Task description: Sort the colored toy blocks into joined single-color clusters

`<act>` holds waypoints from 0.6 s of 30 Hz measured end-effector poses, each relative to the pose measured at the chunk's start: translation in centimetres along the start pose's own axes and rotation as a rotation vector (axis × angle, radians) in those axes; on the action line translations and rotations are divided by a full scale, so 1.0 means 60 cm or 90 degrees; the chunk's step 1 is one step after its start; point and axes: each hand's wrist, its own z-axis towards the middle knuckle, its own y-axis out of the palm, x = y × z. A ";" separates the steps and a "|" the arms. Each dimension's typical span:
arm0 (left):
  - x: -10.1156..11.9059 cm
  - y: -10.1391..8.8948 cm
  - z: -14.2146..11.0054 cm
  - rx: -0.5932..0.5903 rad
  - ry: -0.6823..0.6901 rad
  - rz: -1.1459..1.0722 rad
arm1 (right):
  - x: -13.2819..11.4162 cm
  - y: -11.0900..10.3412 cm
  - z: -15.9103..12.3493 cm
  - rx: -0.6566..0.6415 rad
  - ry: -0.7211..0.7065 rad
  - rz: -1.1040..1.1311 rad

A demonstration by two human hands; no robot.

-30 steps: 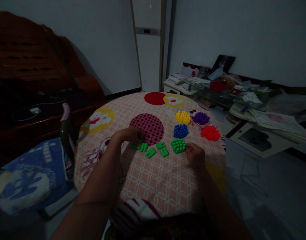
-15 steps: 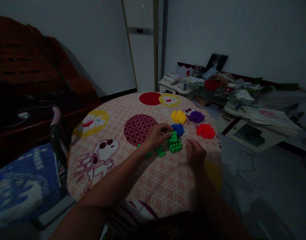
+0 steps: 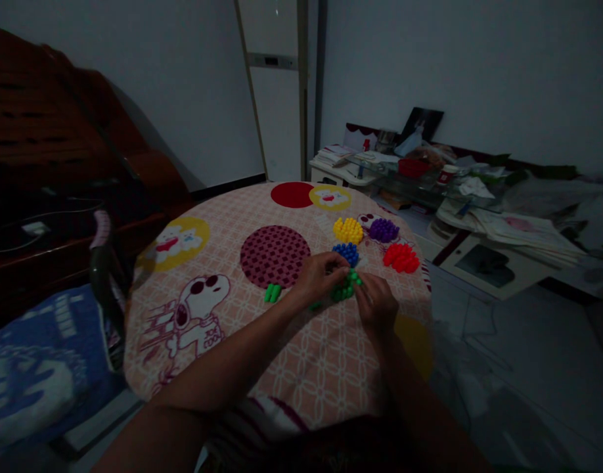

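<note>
On the round table [image 3: 291, 368] with a cartoon-print cloth, my left hand [image 3: 318, 276] and my right hand [image 3: 375, 302] meet around a green cluster of pegs [image 3: 347, 286]. Both hands curl their fingers onto it from either side. A pair of loose green pegs [image 3: 272, 293] lies to the left, and another green piece [image 3: 315, 306] peeks out under my left wrist. Behind the hands sit a blue cluster [image 3: 347, 252], a yellow cluster [image 3: 347, 230], a purple cluster [image 3: 383, 230] and a red cluster [image 3: 401, 257].
A dark wooden sofa [image 3: 60, 164] stands to the left, with a blue patterned cloth [image 3: 30, 368] below it. A low cluttered glass table [image 3: 420, 177] with papers and a red bowl stands behind on the right. A white tall unit [image 3: 276, 92] stands against the back wall.
My left hand has carried green pegs from the left side of the table over to the green cluster. My right hand has closed in on the cluster. Fewer loose green pegs remain on the cloth.
</note>
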 end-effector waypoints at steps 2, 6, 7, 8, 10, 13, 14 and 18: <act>-0.006 -0.019 0.004 0.008 0.002 0.037 | 0.012 0.002 0.001 0.034 0.071 0.013; -0.029 -0.076 0.012 -0.021 -0.034 0.264 | 0.039 0.008 0.004 0.043 0.176 0.066; -0.035 -0.090 0.013 -0.063 -0.051 0.322 | 0.043 0.010 0.005 0.030 0.187 0.075; -0.040 -0.102 0.013 -0.120 -0.068 0.367 | 0.045 0.011 0.006 0.020 0.192 0.083; -0.048 -0.121 0.011 -0.243 -0.096 0.408 | 0.045 0.014 0.009 0.006 0.191 0.096; -0.053 -0.137 0.006 -0.346 -0.097 0.382 | 0.040 0.018 0.011 -0.009 0.180 0.111; -0.054 -0.140 0.005 -0.357 -0.089 0.368 | 0.038 0.019 0.011 -0.016 0.175 0.111; -0.055 -0.147 0.002 -0.390 -0.063 0.341 | 0.032 0.021 0.009 -0.061 0.145 0.099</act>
